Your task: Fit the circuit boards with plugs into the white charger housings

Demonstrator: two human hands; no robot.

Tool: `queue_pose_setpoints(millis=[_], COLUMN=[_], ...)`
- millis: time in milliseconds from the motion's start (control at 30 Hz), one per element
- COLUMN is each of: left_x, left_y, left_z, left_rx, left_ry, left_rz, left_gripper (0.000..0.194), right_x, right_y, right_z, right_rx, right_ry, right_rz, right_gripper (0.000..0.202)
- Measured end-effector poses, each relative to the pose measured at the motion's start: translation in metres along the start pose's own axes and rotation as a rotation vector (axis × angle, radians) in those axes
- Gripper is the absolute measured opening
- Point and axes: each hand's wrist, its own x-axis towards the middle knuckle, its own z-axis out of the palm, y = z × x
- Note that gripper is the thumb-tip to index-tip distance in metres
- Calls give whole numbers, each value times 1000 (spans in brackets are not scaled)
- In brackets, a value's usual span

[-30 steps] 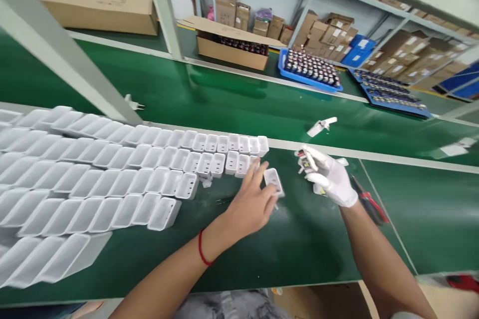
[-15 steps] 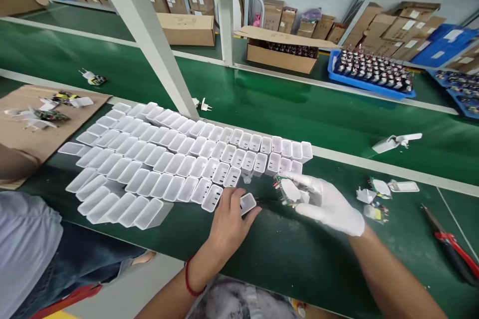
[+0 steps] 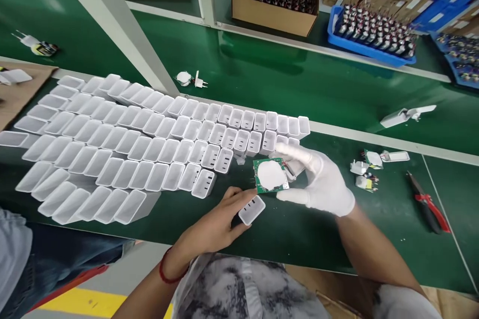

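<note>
My left hand (image 3: 220, 219), bare with a red cord at the wrist, is closed around a white plastic case (image 3: 252, 210). The open top of this case faces me, and dark slots show inside it. In a white glove, my right hand (image 3: 318, 179) grips a green circuit board (image 3: 270, 175) between thumb and fingers. A round white patch covers the middle of the board, and a white part with wires hangs behind it. The board is just above the case. To the left stand rows of open white cases (image 3: 144, 147) on the green table.
Red-handled pliers (image 3: 427, 204) and loose circuit parts (image 3: 368, 169) lie at the right. A blue tray of small assemblies (image 3: 370, 34) and an open carton (image 3: 275, 9) stand at the back. A slanted metal post (image 3: 123, 29) rises behind the cases. Someone's clothed leg (image 3: 67, 264) shows at lower left.
My right hand has brought the circuit board left toward the case and turned its patched face to me. My left hand has tilted the case so that its inside shows. The view has shifted.
</note>
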Motion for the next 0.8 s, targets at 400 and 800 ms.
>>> queue_pose_setpoints(millis=[400, 800], left_x=[36, 57], left_y=[31, 41], left_z=[-1, 3], left_rx=[-86, 34], left_ry=[482, 492], left_rz=[148, 200], left_gripper=[53, 51], right_x=[-11, -8], right_y=[-45, -47], right_z=[-9, -11], right_rx=[-651, -858], right_ry=[95, -71], right_rz=[-293, -208], right_gripper=[45, 14])
